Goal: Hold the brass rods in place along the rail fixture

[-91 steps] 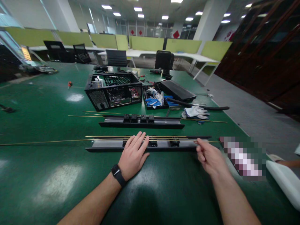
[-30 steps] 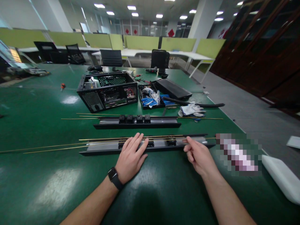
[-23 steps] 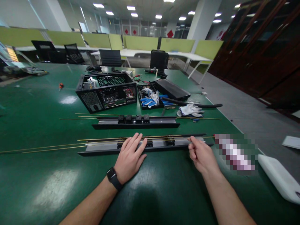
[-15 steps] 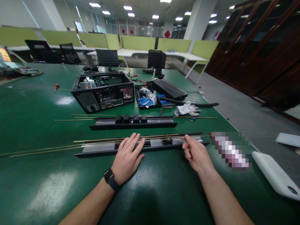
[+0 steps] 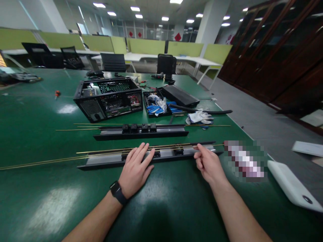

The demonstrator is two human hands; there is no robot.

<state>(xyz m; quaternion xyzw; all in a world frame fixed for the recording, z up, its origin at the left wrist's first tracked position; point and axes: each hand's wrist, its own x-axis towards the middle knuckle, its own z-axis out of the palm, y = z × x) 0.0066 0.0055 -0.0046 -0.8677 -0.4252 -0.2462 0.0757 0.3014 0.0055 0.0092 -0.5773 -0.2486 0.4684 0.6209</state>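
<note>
My left hand (image 5: 136, 168) lies palm down with its fingers stretched over the nearer black metal channel (image 5: 101, 163), across thin brass rods (image 5: 101, 154) and beside black blocks set in the channel. A block (image 5: 178, 150) shows between my two hands; another is partly covered by my left fingers. At the channel's right part, my right hand (image 5: 208, 163) pinches a brass rod between thumb and index finger, its other fingers curled. Another rod sticks out past the right hand. Behind lies a second channel (image 5: 141, 136) holding several black blocks (image 5: 144, 127) and rods.
A black perforated metal case (image 5: 108, 104) stands behind the channels. Beside it are a tray of gloves (image 5: 156, 106), a black cover (image 5: 179, 95), a white glove (image 5: 199, 117) and a dark strip (image 5: 218, 112). A white object (image 5: 290, 185) and a pixelated item (image 5: 243, 159) lie right.
The view has shifted slightly. One brass rod's left end, visible before, now runs to the picture's left edge. Both hands keep nearly the same pose.
</note>
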